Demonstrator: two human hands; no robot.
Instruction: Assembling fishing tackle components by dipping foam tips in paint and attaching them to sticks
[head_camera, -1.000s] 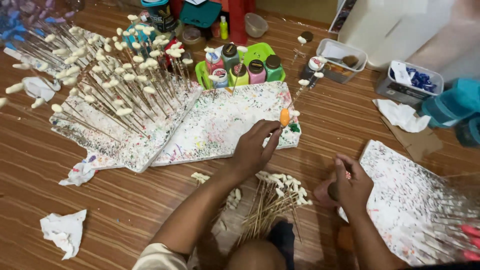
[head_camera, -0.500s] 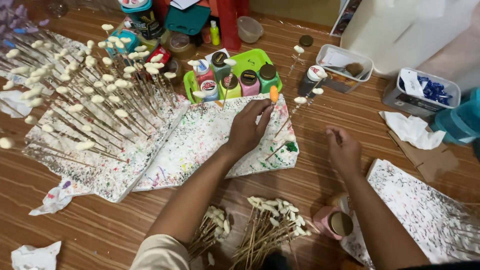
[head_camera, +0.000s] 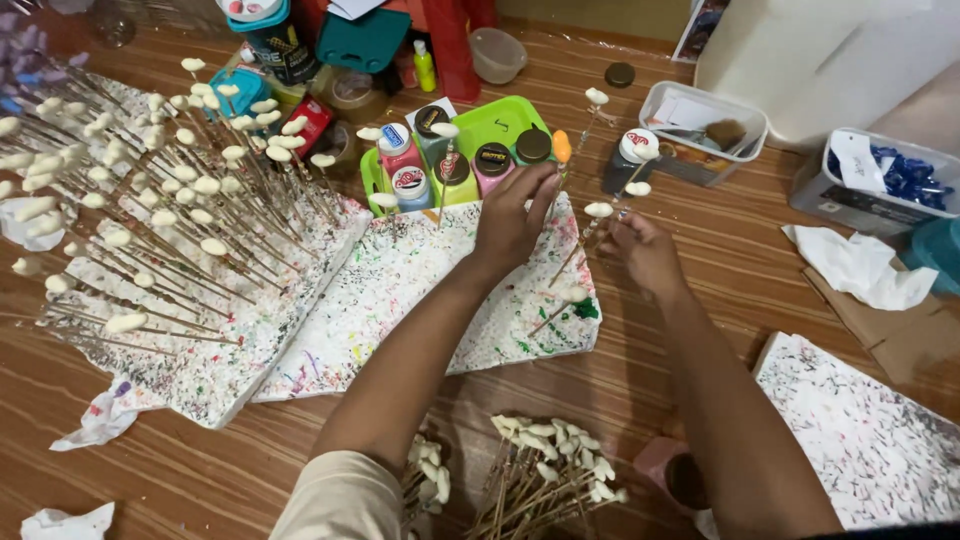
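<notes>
Left hand (head_camera: 512, 215) pinching orange-tipped stick (head_camera: 561, 148), right hand (head_camera: 640, 250) pinching white-tipped stick (head_camera: 598, 211)

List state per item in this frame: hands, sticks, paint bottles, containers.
left hand: pinching the orange-tipped wooden stick, which stands in the paint-speckled white foam board
right hand: fingers on a thin white-tipped stick
white-tipped sticks at left: stuck into foam, leaning
bundled white-tipped sticks: lying flat on the wooden floor
small paint bottles: capped, upright in green plastic tray
clear plastic cup: upright, open
</notes>
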